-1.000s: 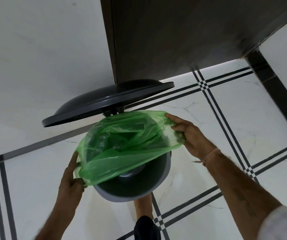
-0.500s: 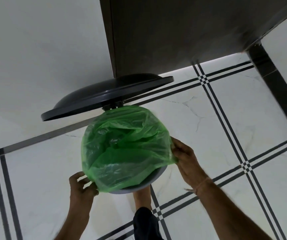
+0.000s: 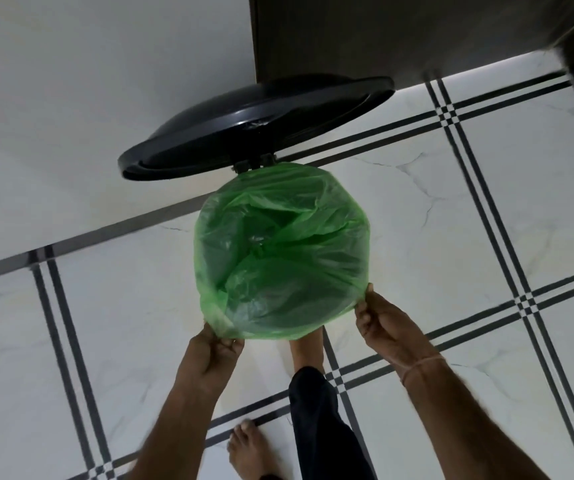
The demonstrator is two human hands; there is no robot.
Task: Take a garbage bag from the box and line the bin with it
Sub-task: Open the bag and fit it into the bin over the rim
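Note:
A translucent green garbage bag (image 3: 282, 251) is stretched over the whole mouth of the round bin, so the bin's rim and body are hidden beneath it. The dark lid (image 3: 254, 126) stands tipped up behind the bag on its hinge. My left hand (image 3: 214, 355) pinches the bag's edge at the near left. At the near right, my right hand (image 3: 382, 327) grips the bag's edge. A thin band sits on my right wrist.
The bin stands on a white marble floor (image 3: 434, 209) with dark double lines. A white wall (image 3: 71, 81) lies to the left and a dark cabinet (image 3: 365, 32) behind the lid. One foot (image 3: 306, 348) is under the bin's front, another foot (image 3: 247, 448) nearer me.
The bag's edge has been pulled down over the near side of the rim, which showed grey before. Both hands slid from the sides to the front of the bin.

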